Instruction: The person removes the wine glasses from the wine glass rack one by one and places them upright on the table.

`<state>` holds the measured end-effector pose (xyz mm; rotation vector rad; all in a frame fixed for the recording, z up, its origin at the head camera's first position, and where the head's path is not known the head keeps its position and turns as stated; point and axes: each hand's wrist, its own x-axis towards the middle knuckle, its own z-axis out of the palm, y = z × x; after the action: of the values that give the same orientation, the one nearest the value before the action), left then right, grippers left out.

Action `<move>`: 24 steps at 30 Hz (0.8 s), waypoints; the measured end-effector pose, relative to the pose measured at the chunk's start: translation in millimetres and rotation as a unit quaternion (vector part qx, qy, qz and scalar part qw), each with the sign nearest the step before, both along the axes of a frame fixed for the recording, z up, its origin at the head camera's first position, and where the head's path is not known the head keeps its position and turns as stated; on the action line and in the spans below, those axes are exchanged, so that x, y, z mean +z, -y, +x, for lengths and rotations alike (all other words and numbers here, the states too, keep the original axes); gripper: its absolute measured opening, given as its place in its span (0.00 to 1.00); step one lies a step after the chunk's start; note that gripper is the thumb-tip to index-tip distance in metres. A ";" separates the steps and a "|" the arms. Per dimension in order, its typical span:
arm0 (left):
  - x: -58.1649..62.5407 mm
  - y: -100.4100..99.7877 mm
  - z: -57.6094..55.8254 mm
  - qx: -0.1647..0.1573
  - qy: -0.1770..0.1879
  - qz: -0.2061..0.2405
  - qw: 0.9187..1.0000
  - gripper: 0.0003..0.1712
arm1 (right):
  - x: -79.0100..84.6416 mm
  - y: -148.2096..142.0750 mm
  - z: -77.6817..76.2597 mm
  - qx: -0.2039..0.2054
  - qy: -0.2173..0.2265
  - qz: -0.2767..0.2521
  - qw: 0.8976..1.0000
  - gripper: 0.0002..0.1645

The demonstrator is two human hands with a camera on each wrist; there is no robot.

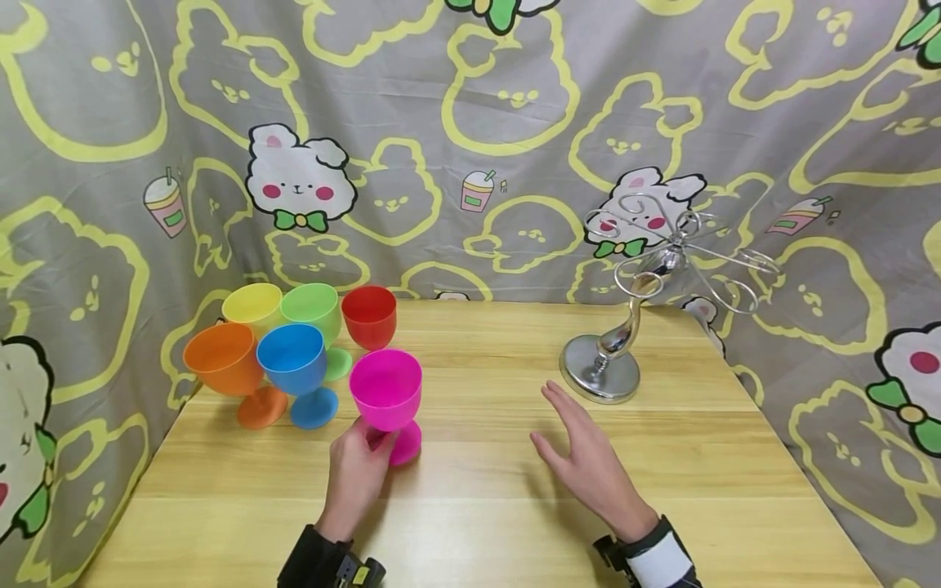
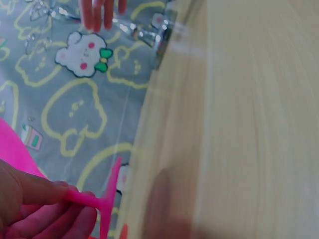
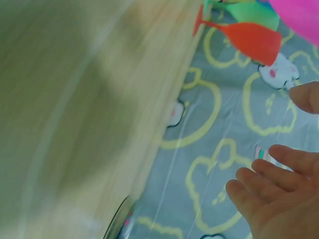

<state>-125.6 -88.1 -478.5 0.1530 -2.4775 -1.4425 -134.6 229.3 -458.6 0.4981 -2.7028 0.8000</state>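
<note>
My left hand (image 1: pixel 358 461) pinches the stem of a magenta plastic goblet (image 1: pixel 385 390) between thumb and fingers. In the left wrist view the goblet's round foot (image 2: pixel 110 196) shows beyond the fingertips, with a shadow on the wood beside it. Its bowl is upright and looks vacant from above. To the right, my right hand (image 1: pixel 594 465) hovers over the table with fingers extended and nothing in them. Nearest to it is a metal stand (image 1: pixel 603 367) with a round base, a curved stem and several looped wire arms on top.
Behind and left of the magenta goblet stand goblets in orange (image 1: pixel 223 359), blue (image 1: pixel 292 359), yellow (image 1: pixel 252 306), green (image 1: pixel 311 309) and red (image 1: pixel 370 317), close together. The wooden table (image 1: pixel 485 523) meets a patterned grey curtain (image 1: pixel 412 98) at the back and sides.
</note>
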 end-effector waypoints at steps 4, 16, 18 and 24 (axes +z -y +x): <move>-7.2 6.3 -6.0 0.005 0.023 -0.013 1.000 0.12 | -5.5 -12.5 1.5 -0.001 -0.005 0.021 1.000 0.44; -19.0 22.0 -23.7 0.015 0.026 -0.043 0.999 0.09 | -14.2 -23.5 7.5 0.000 -0.013 0.048 0.999 0.44; -19.1 25.2 -27.2 0.014 0.024 -0.041 0.999 0.09 | -14.4 -23.9 7.5 0.000 -0.012 0.048 0.999 0.44; -18.7 33.9 -37.1 0.014 0.029 -0.042 0.999 0.11 | -15.8 -23.9 7.0 0.002 -0.003 0.045 0.999 0.43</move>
<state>-162.7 -122.0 -497.3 0.2156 -2.5669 -1.3387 -127.7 253.2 -474.4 0.5243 -2.7424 0.6773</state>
